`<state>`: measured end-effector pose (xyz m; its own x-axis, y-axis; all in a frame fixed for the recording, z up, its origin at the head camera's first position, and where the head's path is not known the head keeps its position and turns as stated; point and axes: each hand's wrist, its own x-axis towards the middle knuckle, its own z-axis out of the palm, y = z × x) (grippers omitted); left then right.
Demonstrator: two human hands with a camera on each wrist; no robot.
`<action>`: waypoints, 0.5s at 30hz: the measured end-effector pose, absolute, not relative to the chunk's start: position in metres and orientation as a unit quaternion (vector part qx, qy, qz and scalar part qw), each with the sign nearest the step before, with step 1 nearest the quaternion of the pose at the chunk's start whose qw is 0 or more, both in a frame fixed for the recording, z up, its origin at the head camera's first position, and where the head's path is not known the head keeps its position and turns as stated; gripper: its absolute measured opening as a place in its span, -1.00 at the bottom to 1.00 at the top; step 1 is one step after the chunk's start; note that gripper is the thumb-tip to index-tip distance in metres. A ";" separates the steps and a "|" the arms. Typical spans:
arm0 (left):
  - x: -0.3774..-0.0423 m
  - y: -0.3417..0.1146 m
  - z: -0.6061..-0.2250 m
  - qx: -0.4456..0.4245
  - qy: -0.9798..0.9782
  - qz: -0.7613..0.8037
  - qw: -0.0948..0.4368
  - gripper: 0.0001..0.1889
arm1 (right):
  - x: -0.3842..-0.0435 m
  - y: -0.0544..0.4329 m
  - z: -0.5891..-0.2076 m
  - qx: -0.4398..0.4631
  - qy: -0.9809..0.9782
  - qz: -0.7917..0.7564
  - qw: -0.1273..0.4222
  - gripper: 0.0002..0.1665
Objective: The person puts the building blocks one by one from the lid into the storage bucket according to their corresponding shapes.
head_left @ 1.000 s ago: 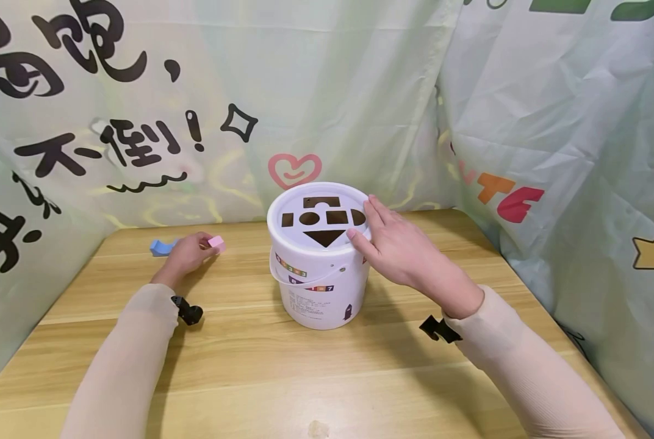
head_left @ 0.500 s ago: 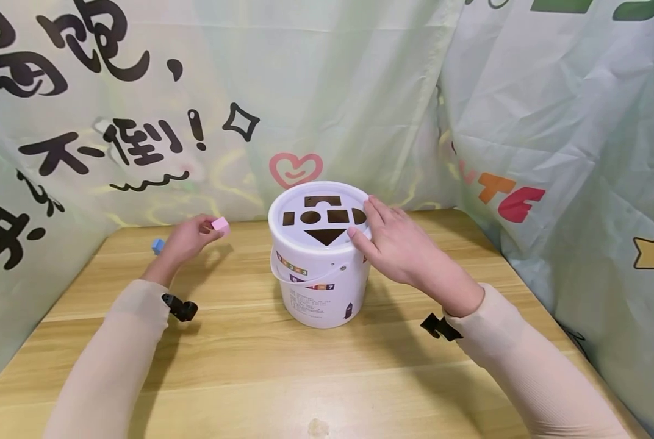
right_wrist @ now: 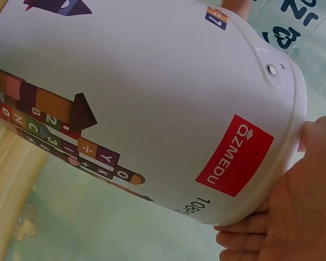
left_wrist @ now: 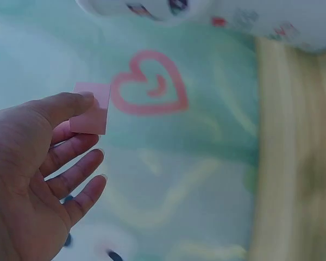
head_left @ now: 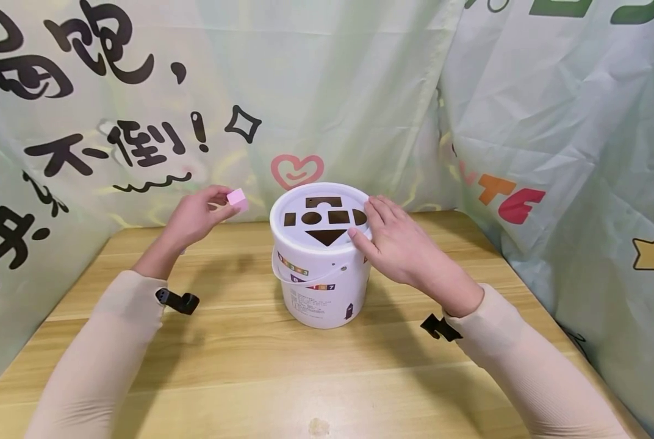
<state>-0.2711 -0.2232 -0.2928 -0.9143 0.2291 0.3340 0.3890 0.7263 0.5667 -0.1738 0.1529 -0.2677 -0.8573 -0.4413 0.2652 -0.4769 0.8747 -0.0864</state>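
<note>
Between thumb and fingers, my left hand [head_left: 195,213] pinches a pink block [head_left: 237,199] in the air, left of the bucket. The left wrist view shows the thumb pressed on the flat face of the pink block [left_wrist: 92,109], the other fingers loosely spread. A white bucket [head_left: 321,292] stands upright on the table, its lid [head_left: 296,235] cut with several shaped holes: a triangle, a circle, rectangles and an arch. My right hand [head_left: 401,244] rests on the lid's right rim with fairly straight fingers; in the right wrist view this hand [right_wrist: 299,201] touches the rim beside a red label [right_wrist: 234,155].
The wooden table [head_left: 239,378] reaches a printed fabric curtain [head_left: 349,110] at the back and sides. A thin white handle [head_left: 277,271] hangs on the bucket's front left. The blue block seen earlier is mostly hidden behind my left wrist.
My left hand has lifted the pink block off the table and carried it up and to the right. The right hand and the bucket have stayed in place.
</note>
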 end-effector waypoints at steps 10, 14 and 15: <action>-0.249 -0.195 -0.257 -0.198 -0.913 -0.332 0.129 -0.45 | -0.175 0.152 -0.268 0.241 -0.961 0.066 0.118 -0.11; -0.240 -0.181 -0.247 -0.225 -0.905 -0.334 0.135 -0.50 | -0.175 0.153 -0.268 0.246 -0.960 0.062 0.120 -0.11; -0.238 -0.177 -0.244 -0.231 -0.904 -0.332 0.136 -0.51 | -0.175 0.153 -0.268 0.247 -0.960 0.062 0.120 -0.12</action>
